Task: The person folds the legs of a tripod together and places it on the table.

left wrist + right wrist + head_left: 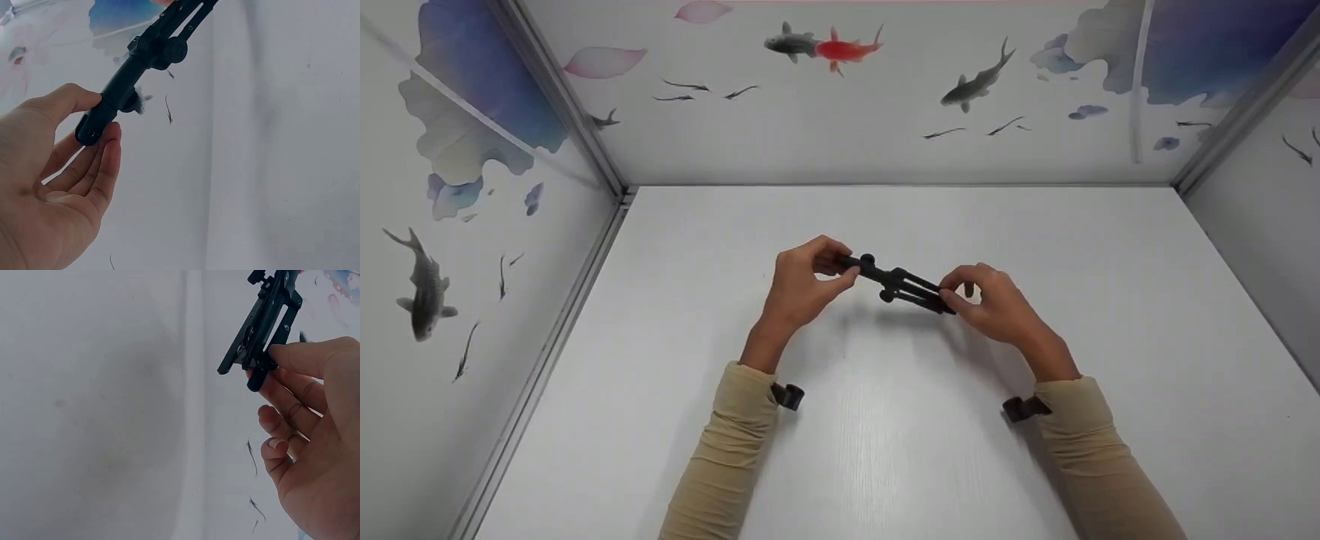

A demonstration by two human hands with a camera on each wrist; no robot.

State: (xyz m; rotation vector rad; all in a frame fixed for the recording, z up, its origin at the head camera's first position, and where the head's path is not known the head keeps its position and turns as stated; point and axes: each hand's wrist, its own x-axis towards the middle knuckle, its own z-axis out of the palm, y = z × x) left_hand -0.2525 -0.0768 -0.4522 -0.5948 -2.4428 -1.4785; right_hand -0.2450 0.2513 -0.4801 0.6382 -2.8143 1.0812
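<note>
A small black tripod [891, 280], its legs folded nearly parallel, is held slantwise above the table between both hands. My left hand [799, 285] pinches the column end between thumb and fingers. In the left wrist view, the round knobs on the tripod [121, 81] stick out from the column and the collar where the legs begin. My right hand [994, 307] grips the leg ends at the other side. The right wrist view shows the thumb pressing one leg of the tripod [277, 326] against the fingers, while another leg stands slightly apart.
Below the hands spreads a white table [840, 450]. White panels printed with fish and leaves, such as the back wall [840, 127], enclose it at the back and sides. Small black devices sit at both wrists, one at the left cuff [789, 396].
</note>
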